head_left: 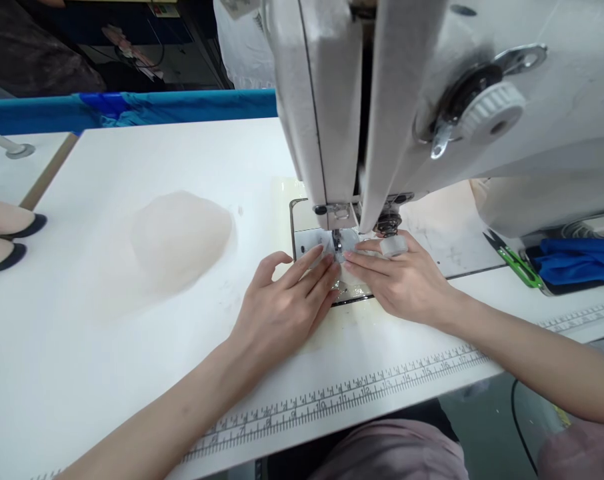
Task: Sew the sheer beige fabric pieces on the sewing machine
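Observation:
My left hand (289, 303) lies on the machine bed with its fingers stretched out, fingertips just left of the presser foot (337, 243). From the right, my right hand (407, 277) reaches in with straight fingers, their tips close beside the foot. A pale, see-through piece (351, 239) shows behind the foot; I cannot make out its kind. What lies beneath my fingers is hidden. The white sewing machine (332, 100) stands over both hands. To the left, a sheer beige piece of fabric (182, 240) rests flat on the white table (147, 373).
Green thread snips (517, 263) and blue cloth (582, 260) lie at the right. A printed ruler (332, 403) runs along the table's front edge. Beige shapes with black ends (12, 233) sit at the far left. A blue fabric strip (192, 107) borders the back; people are beyond it.

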`<state>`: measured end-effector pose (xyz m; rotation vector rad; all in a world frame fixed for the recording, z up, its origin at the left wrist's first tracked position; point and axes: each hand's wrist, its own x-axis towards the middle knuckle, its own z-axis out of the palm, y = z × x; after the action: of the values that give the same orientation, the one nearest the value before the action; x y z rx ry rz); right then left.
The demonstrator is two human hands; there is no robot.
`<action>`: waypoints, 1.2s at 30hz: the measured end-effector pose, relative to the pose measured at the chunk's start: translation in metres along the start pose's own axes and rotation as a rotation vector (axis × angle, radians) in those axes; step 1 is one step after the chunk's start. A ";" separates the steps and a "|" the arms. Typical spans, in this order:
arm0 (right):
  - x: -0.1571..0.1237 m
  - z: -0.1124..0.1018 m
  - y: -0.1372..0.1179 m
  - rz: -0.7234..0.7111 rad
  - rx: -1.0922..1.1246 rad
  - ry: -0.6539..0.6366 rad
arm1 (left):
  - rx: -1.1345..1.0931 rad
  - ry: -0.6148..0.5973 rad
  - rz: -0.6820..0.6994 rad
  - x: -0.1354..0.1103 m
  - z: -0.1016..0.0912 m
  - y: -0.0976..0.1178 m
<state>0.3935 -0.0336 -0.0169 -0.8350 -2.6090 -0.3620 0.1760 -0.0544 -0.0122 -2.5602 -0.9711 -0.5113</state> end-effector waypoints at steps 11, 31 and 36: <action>0.003 0.004 0.002 0.047 0.016 -0.010 | -0.032 -0.017 -0.022 0.002 0.006 -0.006; 0.005 0.004 0.005 0.062 0.034 -0.030 | -0.029 -0.003 -0.037 0.003 0.009 -0.008; 0.006 0.000 0.007 0.153 0.082 -0.033 | 0.037 0.030 -0.018 0.003 0.007 -0.005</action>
<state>0.3935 -0.0249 -0.0138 -1.0126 -2.5505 -0.1984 0.1756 -0.0460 -0.0162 -2.5058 -0.9855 -0.5305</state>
